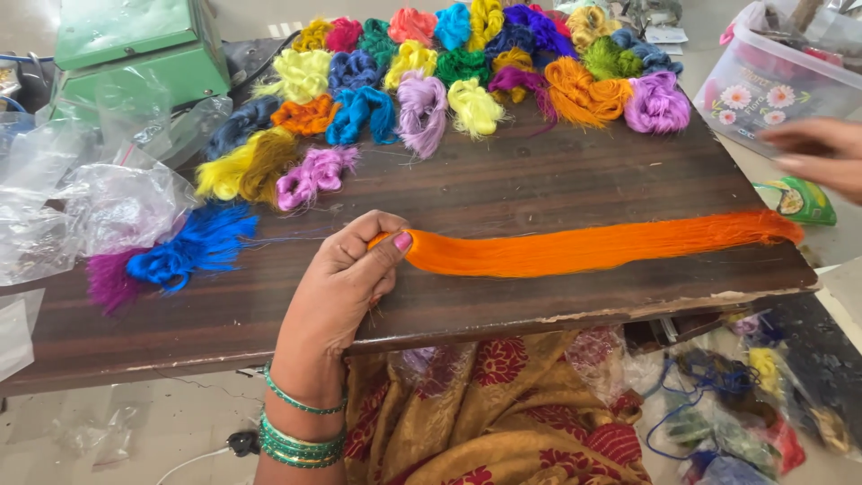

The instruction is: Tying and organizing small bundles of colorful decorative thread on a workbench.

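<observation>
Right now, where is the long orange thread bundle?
In the head view, the orange thread bundle lies stretched across the wooden board's front right part, its left end pinched by the left hand.

Bright thread bundles and clutter around a dark wooden board

Small skeins (422, 110) in yellow, blue, pink, green, purple and orange crowd the far half of the board (539, 184); a blue and purple tuft (171, 256) lies at its left end beside crumpled clear plastic bags (108, 202), a green machine (135, 49) stands behind them, and a clear flowered plastic box (763, 85) sits off the right corner
</observation>
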